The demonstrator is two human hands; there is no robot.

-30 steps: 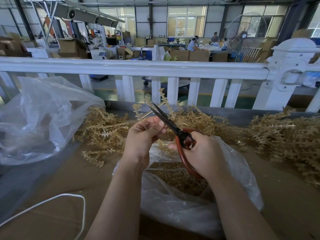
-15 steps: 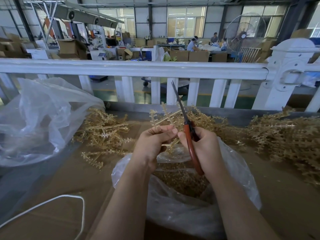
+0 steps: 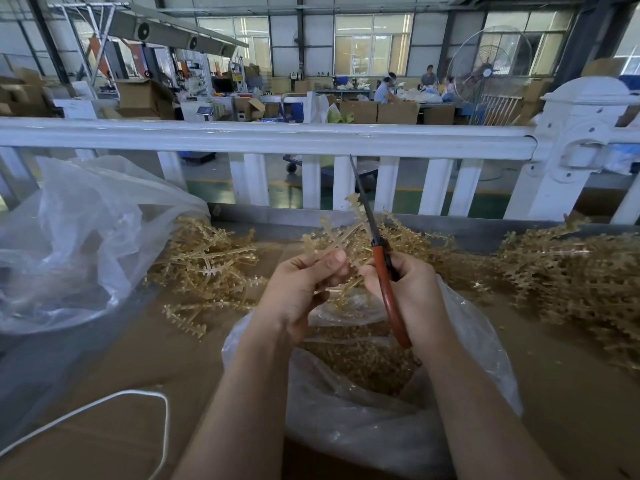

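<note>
Scissors (image 3: pixel 380 261) are what I pick out first in the head view. They stand nearly upright, their red handles wrapped in the curled fingers of the right hand (image 3: pixel 414 294). The dark blades read as one thin line pointing up across the white railing (image 3: pixel 277 137).

Just beside it, the left hand (image 3: pixel 298 289) pinches a tan plastic sprue (image 3: pixel 329 239) between thumb and fingertips. The sprue's toothed branches fan upward and reach the blades. I cannot tell whether the right fingertips also touch it.

Both hands hover over an open clear bag (image 3: pixel 381 431) with small tan pieces heaped inside. The bag sits on the brown table (image 3: pixel 114 358) near its front edge.

More sprues lie in a loose pile (image 3: pixel 207 268) to the left and a bigger heap (image 3: pixel 571 271) to the right, both well apart from the hands. At far left I see a crumpled plastic sheet (image 3: pixel 69 244), and a white cord (image 3: pixel 104 403) loops across the near corner.
</note>
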